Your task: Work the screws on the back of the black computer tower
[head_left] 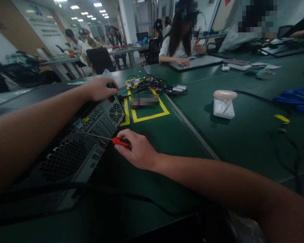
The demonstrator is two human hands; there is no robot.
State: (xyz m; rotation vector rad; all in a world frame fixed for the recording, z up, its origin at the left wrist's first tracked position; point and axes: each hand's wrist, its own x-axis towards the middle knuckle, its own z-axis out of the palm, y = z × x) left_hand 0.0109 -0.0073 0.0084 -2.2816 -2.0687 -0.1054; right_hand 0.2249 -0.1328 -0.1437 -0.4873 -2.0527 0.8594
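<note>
A desktop computer case [86,148] lies on the left of the green table, its rear panel with vents and ports turned towards my right hand. My left hand [102,88] is closed at the case's far upper corner, fingers curled over it; a dark patch shows between thumb and fingers. In my right hand [139,148] is a screwdriver [121,142], held by its red and black handle. Its long thin shaft points left across the rear panel, with the tip near the slot covers; whether it touches is hard to tell.
Beyond the case lies a tangle of cables [152,82], beside a dark grey box [145,101] within yellow tape [152,118]. An open white earbud case [224,107] and a blue cloth [296,98] are at right. A black cable [131,195] crosses in front. Other people sit opposite.
</note>
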